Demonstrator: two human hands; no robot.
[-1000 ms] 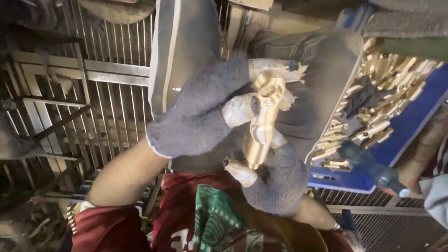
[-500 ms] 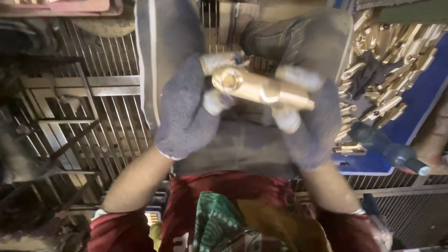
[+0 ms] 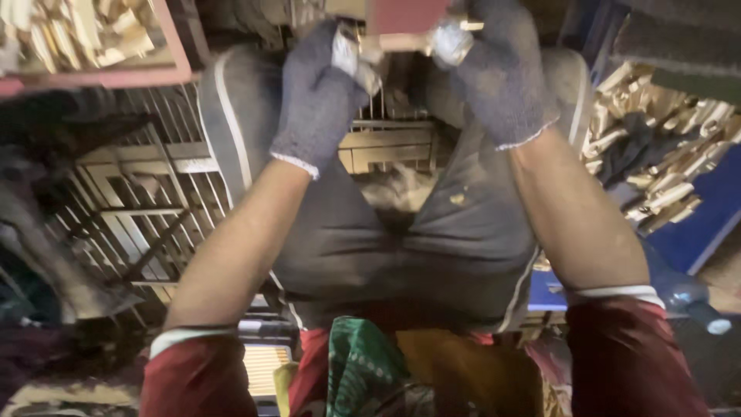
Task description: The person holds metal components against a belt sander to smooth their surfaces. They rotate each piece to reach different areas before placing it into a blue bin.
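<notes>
**Both gloved hands on the brass part, held up at the top of the view**

I have the brass part (image 3: 401, 40) between both hands, raised far forward so that it sits at the very top edge of the head view, half hidden behind a dark red block (image 3: 407, 14). My left hand (image 3: 320, 93) is closed on its left end, the pale fingertips of the grey knit glove pinching it. My right hand (image 3: 498, 73) is closed on the right end in the same way. Only a short golden stretch shows between the two grips, so I cannot tell the part's shape or which way it faces.

To do this well, I judge the grip should stay at the ends, leaving the middle free to look at, and the part should come lower into view so I can see what I am doing. Knit gloves slide on smooth brass, so a firm pinch matters.

A blue tray of brass pieces (image 3: 664, 162) lies to my right, a red-rimmed tray of more brass (image 3: 93, 38) at upper left, both well apart from the hands. A metal grate (image 3: 147, 208) runs below my lap.
</notes>
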